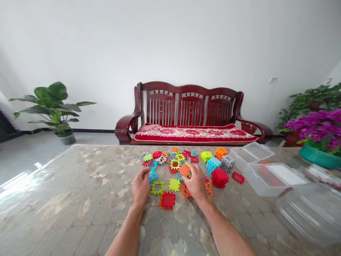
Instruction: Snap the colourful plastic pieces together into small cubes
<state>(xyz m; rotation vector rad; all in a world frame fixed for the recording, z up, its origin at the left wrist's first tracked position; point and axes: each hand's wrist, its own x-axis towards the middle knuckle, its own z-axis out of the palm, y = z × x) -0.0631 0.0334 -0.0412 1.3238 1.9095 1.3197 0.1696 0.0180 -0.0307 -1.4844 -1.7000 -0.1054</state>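
Observation:
My right hand grips an orange interlocking tile with notched edges, held over the pile of loose tiles. My left hand is beside the pile's left side, its fingers curled together next to a blue tile; whether anything is between them is hidden. In front lie a green frame tile, a solid green tile and a red tile overlapping an orange one. An orange cut-out tile is partly under my right hand.
Sorted stacks stand on the right: red, blue, grey, green and orange. Beyond them are clear plastic boxes, a transparent lid and a flower pot. A wooden bench stands behind the table.

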